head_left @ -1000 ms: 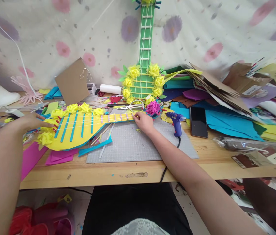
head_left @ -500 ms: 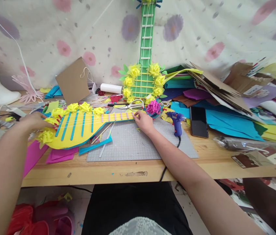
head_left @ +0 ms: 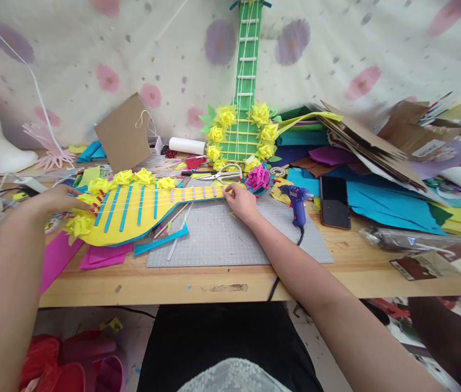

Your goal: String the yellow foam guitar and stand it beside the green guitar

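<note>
A yellow paper lute (head_left: 143, 214) with blue strips, a blue edge and thin strings lies across the table, its neck pointing right. Yellow paper roses (head_left: 123, 177) line its body, and a magenta rose (head_left: 258, 177) sits at the head end. My left hand (head_left: 65, 200) is closed round the wide end, beside short red pegs; the fingertips are partly hidden among the roses. My right hand (head_left: 240, 201) pinches the neck just short of the magenta rose. Beneath the neck lies a grey cutting mat (head_left: 230, 239) with paper scraps on it.
A purple glue gun (head_left: 297, 204) and a phone (head_left: 334, 202) lie to the right. Scissors (head_left: 226, 173) rest behind the neck. At the back a green lute (head_left: 247, 81) with yellow roses leans upright. Coloured paper and cardboard (head_left: 373, 147) are piled at the right.
The view has shifted slightly. Both hands keep their places on the yellow lute, which lies as before.
</note>
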{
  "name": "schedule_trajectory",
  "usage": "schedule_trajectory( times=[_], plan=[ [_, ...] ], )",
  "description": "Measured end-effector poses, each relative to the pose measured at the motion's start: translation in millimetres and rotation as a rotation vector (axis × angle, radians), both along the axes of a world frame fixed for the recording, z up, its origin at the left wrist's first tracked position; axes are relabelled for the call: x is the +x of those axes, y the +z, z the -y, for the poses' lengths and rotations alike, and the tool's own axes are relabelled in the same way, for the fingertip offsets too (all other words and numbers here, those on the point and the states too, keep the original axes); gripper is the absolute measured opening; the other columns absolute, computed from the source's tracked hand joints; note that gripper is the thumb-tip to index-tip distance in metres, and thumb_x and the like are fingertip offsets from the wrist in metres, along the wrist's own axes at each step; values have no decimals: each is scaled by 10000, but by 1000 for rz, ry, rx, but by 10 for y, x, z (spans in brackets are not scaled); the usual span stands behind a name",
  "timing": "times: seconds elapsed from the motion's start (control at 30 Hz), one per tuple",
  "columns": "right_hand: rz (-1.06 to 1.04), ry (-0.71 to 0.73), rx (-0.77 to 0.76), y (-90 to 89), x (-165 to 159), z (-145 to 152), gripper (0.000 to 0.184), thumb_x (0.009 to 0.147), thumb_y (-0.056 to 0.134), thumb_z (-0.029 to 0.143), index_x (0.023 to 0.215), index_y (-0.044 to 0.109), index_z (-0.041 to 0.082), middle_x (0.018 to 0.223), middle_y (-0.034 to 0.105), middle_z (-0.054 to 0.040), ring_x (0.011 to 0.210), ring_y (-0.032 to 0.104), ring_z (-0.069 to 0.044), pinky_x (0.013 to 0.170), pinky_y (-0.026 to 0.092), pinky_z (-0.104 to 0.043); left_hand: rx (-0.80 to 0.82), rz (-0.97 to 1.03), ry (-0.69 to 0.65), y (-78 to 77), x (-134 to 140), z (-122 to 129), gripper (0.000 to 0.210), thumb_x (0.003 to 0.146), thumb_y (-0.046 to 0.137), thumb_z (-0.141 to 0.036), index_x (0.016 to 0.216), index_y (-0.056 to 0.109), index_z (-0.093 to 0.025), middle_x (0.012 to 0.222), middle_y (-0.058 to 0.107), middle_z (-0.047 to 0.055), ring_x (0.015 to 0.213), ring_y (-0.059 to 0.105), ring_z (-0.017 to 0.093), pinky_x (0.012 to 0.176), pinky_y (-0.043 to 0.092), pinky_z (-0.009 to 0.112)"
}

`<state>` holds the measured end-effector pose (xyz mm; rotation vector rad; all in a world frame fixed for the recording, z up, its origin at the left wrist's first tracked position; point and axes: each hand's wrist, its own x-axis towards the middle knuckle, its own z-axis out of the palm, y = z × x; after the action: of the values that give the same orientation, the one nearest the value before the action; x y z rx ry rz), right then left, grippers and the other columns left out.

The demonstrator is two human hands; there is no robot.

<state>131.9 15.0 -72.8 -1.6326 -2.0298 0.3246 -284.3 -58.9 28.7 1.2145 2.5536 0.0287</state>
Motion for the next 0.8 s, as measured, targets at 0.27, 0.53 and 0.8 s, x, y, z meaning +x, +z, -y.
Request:
schedule_trajectory(
  times=[0.27,0.53,0.8],
  plan=[
    [-16,-13,2,4,-16,9,205,836,462,349,932,609,244,791,651,-1,732,570,-154,585,333,-240,29,21,71,-45,27,3,934,333,761,-420,1134,469,-37,1079,599,177,883,578,256,540,408,242],
    [-11,-20,3,-17,-35,23,223,836,466,363,937,618,233,776,644,-6,699,550,-149,566,298,-241,48,105,92,-46,37,87,998,398,762,-433,1245,380,-69,1226,499,170,936,537,224,583,404,230],
    [-27,-20,27,-37,-39,12,201,824,476,333,905,615,214,724,614,-13,676,530,-148,549,276,-236,214,-51,-302,1,105,173,349,585,670,-338,903,661,-194,908,571,18,901,494,175,815,379,262]
  ],
)
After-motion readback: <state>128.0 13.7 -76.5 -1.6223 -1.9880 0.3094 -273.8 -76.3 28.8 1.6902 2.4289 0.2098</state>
